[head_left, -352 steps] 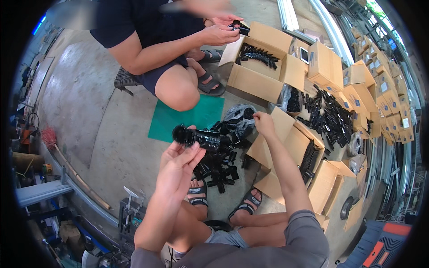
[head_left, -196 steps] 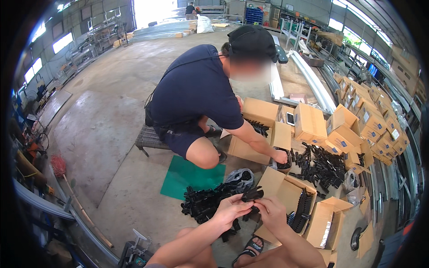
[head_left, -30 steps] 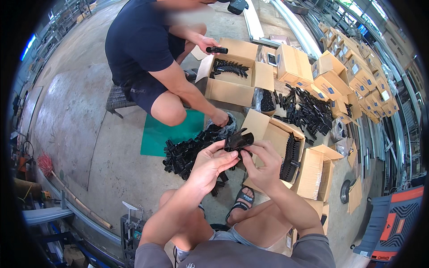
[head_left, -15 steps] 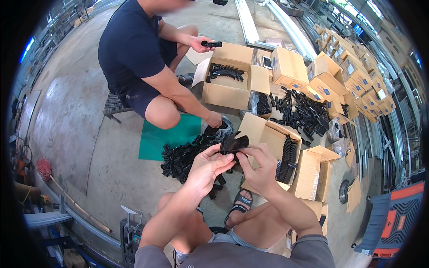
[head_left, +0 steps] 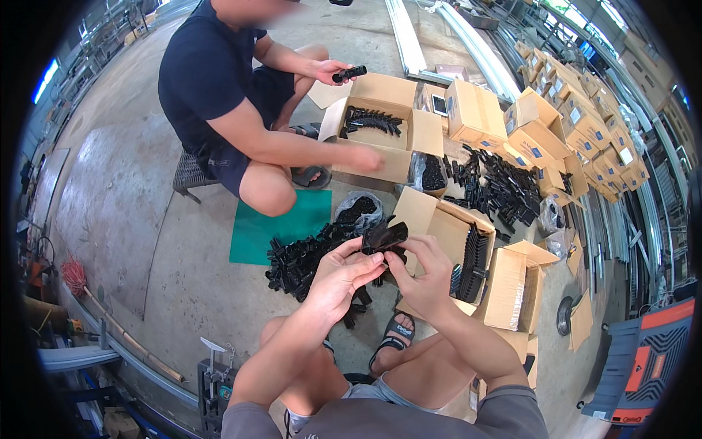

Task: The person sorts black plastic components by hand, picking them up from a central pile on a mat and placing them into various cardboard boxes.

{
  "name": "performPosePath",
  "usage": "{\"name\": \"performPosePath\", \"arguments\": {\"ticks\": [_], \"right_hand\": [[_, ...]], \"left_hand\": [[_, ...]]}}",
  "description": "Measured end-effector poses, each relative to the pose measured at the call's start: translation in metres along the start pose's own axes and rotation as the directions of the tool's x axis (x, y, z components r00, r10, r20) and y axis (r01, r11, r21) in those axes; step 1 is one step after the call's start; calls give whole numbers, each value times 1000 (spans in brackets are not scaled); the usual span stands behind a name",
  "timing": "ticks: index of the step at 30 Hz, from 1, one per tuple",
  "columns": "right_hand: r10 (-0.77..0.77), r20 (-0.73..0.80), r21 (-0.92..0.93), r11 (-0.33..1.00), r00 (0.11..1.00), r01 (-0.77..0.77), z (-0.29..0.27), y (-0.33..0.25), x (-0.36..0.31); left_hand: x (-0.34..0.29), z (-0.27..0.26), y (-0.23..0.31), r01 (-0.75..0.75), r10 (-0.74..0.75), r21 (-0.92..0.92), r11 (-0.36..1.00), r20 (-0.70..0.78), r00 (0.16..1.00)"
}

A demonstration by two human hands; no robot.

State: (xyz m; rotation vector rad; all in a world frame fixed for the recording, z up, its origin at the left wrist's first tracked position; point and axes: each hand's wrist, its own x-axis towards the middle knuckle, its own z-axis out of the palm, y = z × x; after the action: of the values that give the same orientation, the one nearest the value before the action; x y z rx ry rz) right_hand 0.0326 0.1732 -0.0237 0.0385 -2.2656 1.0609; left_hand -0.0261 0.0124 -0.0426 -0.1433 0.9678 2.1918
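Observation:
Both of my hands are raised in front of my knees around one glossy black plastic fitting [head_left: 386, 234] with a curved, channel-like end. My left hand [head_left: 338, 276] grips it from the left, with the thumb pressed at its lower side. My right hand [head_left: 423, 269] pinches its lower right side; anything small between those fingertips is hidden. Beneath my hands lies a pile of black plastic pieces [head_left: 292, 267], partly on a green sheet [head_left: 252, 233]. A clear bag [head_left: 374, 215] of small black parts stands just beyond.
Across from me a seated person [head_left: 208, 95] holds a black tubular part [head_left: 349, 74] beside an open carton [head_left: 369, 162] with black fittings inside. On my right are another open carton [head_left: 414, 214] with lined-up black fittings, a heap of black parts [head_left: 497, 186] and stacked cartons [head_left: 578, 121].
The other person's lower hand has left the clear bag and moved up to the open carton's near side, blurred by motion. My hands and the black fitting have hardly moved.

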Motion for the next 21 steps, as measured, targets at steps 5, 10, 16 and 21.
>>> {"name": "performPosePath", "arguments": {"ticks": [5,10,16,21], "right_hand": [[-28,-24,3,1000,999,28,2,2,0],[-61,-43,-34,998,997,59,1,2,1],[11,-47,1,1000,999,-11,1,2,1],[48,-27,22,999,998,-48,2,5,-1]], "left_hand": [[-1,4,0,-5,5,4,1000,-24,1000],[-1,5,-1,-4,4,0,1000,-27,1000],[-2,5,0,-2,2,-7,1000,-12,1000],[-1,4,-1,-2,2,-11,1000,-18,1000]]}}
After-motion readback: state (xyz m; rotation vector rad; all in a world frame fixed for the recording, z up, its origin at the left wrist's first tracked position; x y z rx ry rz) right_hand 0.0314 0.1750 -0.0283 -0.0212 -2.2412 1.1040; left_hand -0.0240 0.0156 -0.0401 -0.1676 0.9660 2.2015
